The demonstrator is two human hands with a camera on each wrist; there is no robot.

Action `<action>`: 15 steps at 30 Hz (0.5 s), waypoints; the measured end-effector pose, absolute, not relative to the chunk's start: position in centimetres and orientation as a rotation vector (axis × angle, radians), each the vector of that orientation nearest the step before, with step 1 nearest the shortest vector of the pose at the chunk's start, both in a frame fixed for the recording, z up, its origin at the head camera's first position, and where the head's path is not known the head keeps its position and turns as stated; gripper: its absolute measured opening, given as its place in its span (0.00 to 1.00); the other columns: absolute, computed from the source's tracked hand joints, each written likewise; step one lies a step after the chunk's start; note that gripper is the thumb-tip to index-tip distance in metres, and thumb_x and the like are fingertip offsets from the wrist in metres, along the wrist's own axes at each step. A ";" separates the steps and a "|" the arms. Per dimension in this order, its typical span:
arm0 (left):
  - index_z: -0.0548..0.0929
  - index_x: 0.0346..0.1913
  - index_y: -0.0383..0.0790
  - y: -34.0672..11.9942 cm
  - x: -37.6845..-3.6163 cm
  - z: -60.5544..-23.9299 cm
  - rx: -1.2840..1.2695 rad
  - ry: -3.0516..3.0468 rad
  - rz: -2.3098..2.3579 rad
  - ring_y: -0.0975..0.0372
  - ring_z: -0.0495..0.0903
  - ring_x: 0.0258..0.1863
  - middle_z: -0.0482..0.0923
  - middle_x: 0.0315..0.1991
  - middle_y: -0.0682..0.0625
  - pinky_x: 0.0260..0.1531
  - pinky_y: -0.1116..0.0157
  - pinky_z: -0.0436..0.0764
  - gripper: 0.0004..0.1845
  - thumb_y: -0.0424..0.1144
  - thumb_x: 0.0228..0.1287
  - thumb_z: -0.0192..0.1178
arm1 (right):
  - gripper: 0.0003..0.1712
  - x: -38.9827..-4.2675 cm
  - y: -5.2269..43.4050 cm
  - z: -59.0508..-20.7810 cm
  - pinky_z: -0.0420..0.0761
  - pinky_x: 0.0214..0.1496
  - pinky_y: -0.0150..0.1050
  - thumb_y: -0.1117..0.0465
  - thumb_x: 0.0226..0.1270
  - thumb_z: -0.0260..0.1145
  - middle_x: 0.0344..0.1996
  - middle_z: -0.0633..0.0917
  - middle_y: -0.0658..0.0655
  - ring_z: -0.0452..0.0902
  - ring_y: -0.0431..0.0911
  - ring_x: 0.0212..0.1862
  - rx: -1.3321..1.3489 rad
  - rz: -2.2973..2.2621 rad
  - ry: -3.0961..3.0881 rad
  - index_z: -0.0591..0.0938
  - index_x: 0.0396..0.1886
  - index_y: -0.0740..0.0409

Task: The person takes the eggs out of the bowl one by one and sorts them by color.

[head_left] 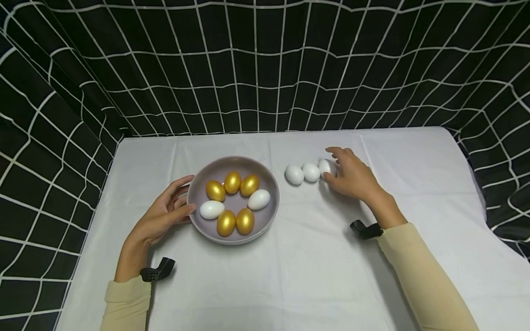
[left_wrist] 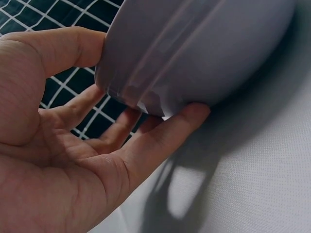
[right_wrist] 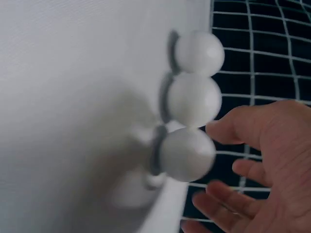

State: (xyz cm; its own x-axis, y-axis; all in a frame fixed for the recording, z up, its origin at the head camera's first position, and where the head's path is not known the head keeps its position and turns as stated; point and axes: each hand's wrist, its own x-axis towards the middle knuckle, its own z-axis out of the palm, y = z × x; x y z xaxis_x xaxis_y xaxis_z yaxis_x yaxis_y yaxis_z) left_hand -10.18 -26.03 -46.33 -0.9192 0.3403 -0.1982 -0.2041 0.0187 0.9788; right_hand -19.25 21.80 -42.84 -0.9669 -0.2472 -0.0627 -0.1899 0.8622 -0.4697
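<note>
A mauve-grey bowl (head_left: 271,216) stands on the left part of the table. Inside it lie several gold eggs (head_left: 245,221) and two white eggs, one at the left (head_left: 212,209), the other at the right (head_left: 259,199). My left hand (head_left: 167,211) holds the bowl's left side, thumb at the rim and a finger against the lower outer wall (left_wrist: 209,58). Right of the bowl, three white eggs (head_left: 311,172) lie in a row. My right hand (head_left: 352,177) is around the rightmost one (right_wrist: 187,154), its thumb and fingers spread and not closed on it.
A white cloth (head_left: 323,276) covers the table. Black fabric with a white grid (head_left: 265,69) rises behind the table and on both sides. Each wrist wears a black device, one left (head_left: 158,270) and one right (head_left: 366,229).
</note>
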 end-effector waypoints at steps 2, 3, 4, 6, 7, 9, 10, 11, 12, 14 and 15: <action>0.56 0.84 0.48 -26.0 -10.2 -46.3 0.140 1.921 1.959 0.63 0.81 0.64 0.62 0.77 0.39 0.53 0.61 0.89 0.41 0.29 0.74 0.63 | 0.40 -18.9 21.6 -42.3 0.76 0.62 0.69 0.56 0.70 0.66 0.69 0.73 0.71 0.73 0.67 0.67 -0.358 -0.687 2.964 0.67 0.80 0.57; 0.56 0.84 0.48 -26.0 -10.1 -46.3 0.140 1.922 1.959 0.63 0.81 0.64 0.62 0.77 0.39 0.53 0.61 0.89 0.41 0.29 0.74 0.63 | 0.40 -18.7 21.4 -42.0 0.75 0.62 0.69 0.56 0.70 0.66 0.69 0.73 0.72 0.72 0.67 0.67 -0.373 -0.684 2.990 0.67 0.80 0.57; 0.56 0.84 0.48 -26.0 -10.1 -46.3 0.138 1.921 1.960 0.63 0.81 0.64 0.62 0.77 0.39 0.53 0.61 0.89 0.41 0.29 0.74 0.63 | 0.39 -18.5 21.2 -41.8 0.74 0.63 0.69 0.56 0.70 0.66 0.69 0.73 0.72 0.72 0.68 0.67 -0.393 -0.689 3.015 0.68 0.79 0.57; 0.55 0.84 0.48 -26.1 -10.1 -46.2 0.139 1.924 1.959 0.64 0.81 0.64 0.62 0.77 0.39 0.53 0.61 0.89 0.41 0.29 0.74 0.62 | 0.37 -18.1 20.7 -41.2 0.74 0.63 0.68 0.58 0.70 0.66 0.68 0.74 0.72 0.73 0.69 0.66 -0.458 -0.717 3.062 0.71 0.77 0.58; 0.55 0.84 0.48 -26.1 -10.1 -46.2 0.138 1.927 1.956 0.64 0.81 0.63 0.62 0.77 0.39 0.52 0.61 0.89 0.42 0.29 0.74 0.62 | 0.35 -17.9 20.3 -40.9 0.74 0.63 0.67 0.59 0.70 0.66 0.67 0.75 0.71 0.74 0.68 0.65 -0.496 -0.734 3.079 0.72 0.76 0.58; 0.55 0.84 0.48 -26.2 -10.1 -46.2 0.141 1.932 1.952 0.65 0.81 0.63 0.62 0.78 0.38 0.53 0.61 0.89 0.42 0.29 0.75 0.62 | 0.32 -17.4 19.5 -40.3 0.76 0.61 0.66 0.60 0.71 0.67 0.66 0.76 0.70 0.76 0.66 0.64 -0.578 -0.773 3.087 0.75 0.73 0.58; 0.55 0.84 0.47 -26.1 -10.1 -46.3 0.144 1.934 1.949 0.65 0.81 0.64 0.62 0.78 0.38 0.53 0.61 0.89 0.42 0.29 0.75 0.62 | 0.30 -17.1 19.1 -40.1 0.78 0.59 0.65 0.60 0.72 0.67 0.66 0.77 0.68 0.77 0.64 0.63 -0.612 -0.789 3.083 0.77 0.72 0.58; 0.54 0.84 0.47 -26.1 -10.1 -46.3 0.147 1.939 1.945 0.66 0.81 0.64 0.61 0.78 0.38 0.53 0.61 0.89 0.42 0.29 0.75 0.62 | 0.28 -16.9 18.6 -39.8 0.79 0.58 0.64 0.60 0.72 0.67 0.65 0.78 0.66 0.77 0.62 0.63 -0.646 -0.802 3.069 0.78 0.71 0.57; 0.54 0.84 0.48 -26.1 -10.1 -46.3 0.147 1.943 1.941 0.66 0.80 0.64 0.61 0.78 0.38 0.53 0.61 0.89 0.42 0.29 0.75 0.62 | 0.27 -16.6 18.1 -39.6 0.80 0.57 0.63 0.60 0.73 0.67 0.65 0.79 0.64 0.77 0.61 0.64 -0.684 -0.811 3.050 0.79 0.70 0.57; 0.55 0.84 0.48 -26.0 -10.1 -46.4 0.143 1.953 1.938 0.66 0.80 0.65 0.61 0.78 0.38 0.52 0.62 0.89 0.42 0.30 0.75 0.62 | 0.25 -16.2 16.9 -39.2 0.82 0.58 0.61 0.58 0.74 0.67 0.65 0.79 0.61 0.77 0.58 0.65 -0.757 -0.822 3.001 0.80 0.68 0.55; 0.55 0.84 0.49 -26.0 -10.0 -46.4 0.140 1.958 1.937 0.66 0.80 0.64 0.61 0.78 0.38 0.52 0.62 0.89 0.42 0.30 0.75 0.62 | 0.24 -16.1 16.3 -39.0 0.82 0.58 0.61 0.57 0.75 0.67 0.65 0.79 0.60 0.77 0.56 0.66 -0.787 -0.819 2.977 0.81 0.67 0.54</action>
